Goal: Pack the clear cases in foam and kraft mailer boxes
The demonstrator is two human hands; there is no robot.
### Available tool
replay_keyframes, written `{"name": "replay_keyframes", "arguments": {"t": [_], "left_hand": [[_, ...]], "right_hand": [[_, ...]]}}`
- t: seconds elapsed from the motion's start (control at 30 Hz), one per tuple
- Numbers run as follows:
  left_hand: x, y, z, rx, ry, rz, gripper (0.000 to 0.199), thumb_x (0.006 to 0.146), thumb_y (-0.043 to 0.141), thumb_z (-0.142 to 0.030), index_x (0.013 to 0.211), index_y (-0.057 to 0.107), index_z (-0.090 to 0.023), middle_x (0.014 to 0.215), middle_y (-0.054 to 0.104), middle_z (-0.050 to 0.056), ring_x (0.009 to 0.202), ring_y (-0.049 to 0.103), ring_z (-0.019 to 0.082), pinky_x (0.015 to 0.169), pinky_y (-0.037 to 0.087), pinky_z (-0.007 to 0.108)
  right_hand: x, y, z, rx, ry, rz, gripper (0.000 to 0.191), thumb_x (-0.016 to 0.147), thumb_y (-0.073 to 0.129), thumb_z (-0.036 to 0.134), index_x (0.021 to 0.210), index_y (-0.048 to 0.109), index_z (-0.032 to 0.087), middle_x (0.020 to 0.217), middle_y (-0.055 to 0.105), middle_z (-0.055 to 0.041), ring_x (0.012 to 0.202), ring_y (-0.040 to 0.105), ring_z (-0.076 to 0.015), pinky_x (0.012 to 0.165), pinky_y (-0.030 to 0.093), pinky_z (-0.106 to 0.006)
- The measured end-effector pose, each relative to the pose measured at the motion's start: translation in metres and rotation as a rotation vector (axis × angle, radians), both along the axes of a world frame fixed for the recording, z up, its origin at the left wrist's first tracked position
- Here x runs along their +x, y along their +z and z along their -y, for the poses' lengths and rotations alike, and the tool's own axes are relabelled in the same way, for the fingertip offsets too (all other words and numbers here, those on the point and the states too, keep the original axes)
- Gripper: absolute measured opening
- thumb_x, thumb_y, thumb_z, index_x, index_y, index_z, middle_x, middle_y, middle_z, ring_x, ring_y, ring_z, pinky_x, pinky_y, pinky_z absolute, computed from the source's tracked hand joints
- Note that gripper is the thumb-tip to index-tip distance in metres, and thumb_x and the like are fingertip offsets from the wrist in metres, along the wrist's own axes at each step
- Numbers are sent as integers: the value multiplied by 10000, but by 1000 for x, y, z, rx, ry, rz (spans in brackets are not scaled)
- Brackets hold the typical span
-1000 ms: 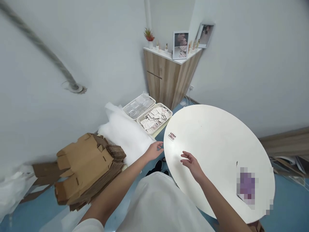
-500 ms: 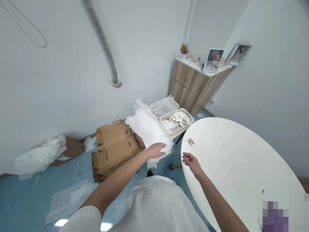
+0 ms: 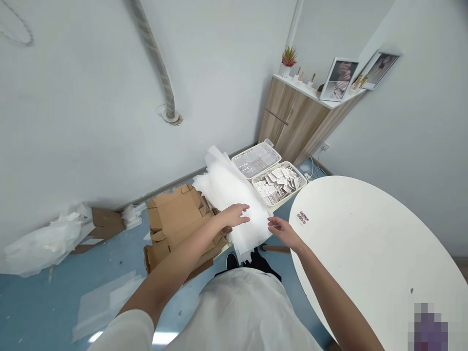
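Note:
My left hand (image 3: 236,215) hovers over a pile of white foam sheets (image 3: 234,187), its thumb and fingers apart and nothing between them. At the right edge of that pile, my right hand (image 3: 284,231) is also open, with its fingers loosely bent. Whether its fingertips touch the sheets I cannot tell. Flattened brown cardboard boxes (image 3: 175,209) lie stacked to the left of the sheets. Beyond the pile sit a white basket of small printed cards (image 3: 276,190) and another white basket with clear plastic packets (image 3: 256,160).
A round white table (image 3: 358,234) stands at the right, with a small card of reddish pieces (image 3: 302,217) near its edge. Behind is a wooden cabinet (image 3: 292,117) bearing a plant and picture frames. Plastic wrapping (image 3: 47,246) lies on the floor at left.
My right hand has moved left, from over the table's edge to the right side of the foam sheets. My left hand stays over the sheets, and the view has shifted slightly.

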State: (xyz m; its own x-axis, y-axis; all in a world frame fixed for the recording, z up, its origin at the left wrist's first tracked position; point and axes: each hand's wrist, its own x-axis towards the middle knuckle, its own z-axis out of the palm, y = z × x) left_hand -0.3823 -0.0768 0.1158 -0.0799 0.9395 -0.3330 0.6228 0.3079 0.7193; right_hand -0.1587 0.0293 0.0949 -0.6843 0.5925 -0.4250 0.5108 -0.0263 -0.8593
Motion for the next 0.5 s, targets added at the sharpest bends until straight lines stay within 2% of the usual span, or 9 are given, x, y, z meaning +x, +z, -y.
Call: {"name": "replay_keyframes", "arguments": {"t": [0.13,0.23,0.4,0.5], "left_hand": [[-21,-4,-14,39,70,46,541,718,546,-386,1206,464,-168,1128,565,96,900,583,204,751,441,282],[-40,-10,-27,46,155,77,524,721,552,-374,1196,471,-168,1122,564,97,912,580,204,761,446,290],[-79,-28,-65,33,409,188,564,729,560,-356,1237,408,-164,1202,502,128,933,571,201,745,467,303],[-103,-45,-95,25,590,279,567,739,558,-295,1257,370,-161,1230,479,139,983,549,198,769,467,305]], "right_hand": [[-13,11,-28,30,-19,37,390,680,591,374,1040,572,226,966,603,-43,791,555,-162,704,452,-315],[-35,12,-59,90,31,63,374,672,596,342,1026,580,222,985,609,-54,810,567,-175,714,455,-326],[-106,-11,-119,181,65,18,342,684,536,217,1022,585,237,1091,590,-58,985,545,-206,849,423,-376],[-156,-32,-147,146,65,-56,416,660,481,120,1056,566,215,1132,573,-56,1068,514,-187,939,373,-365]]}}
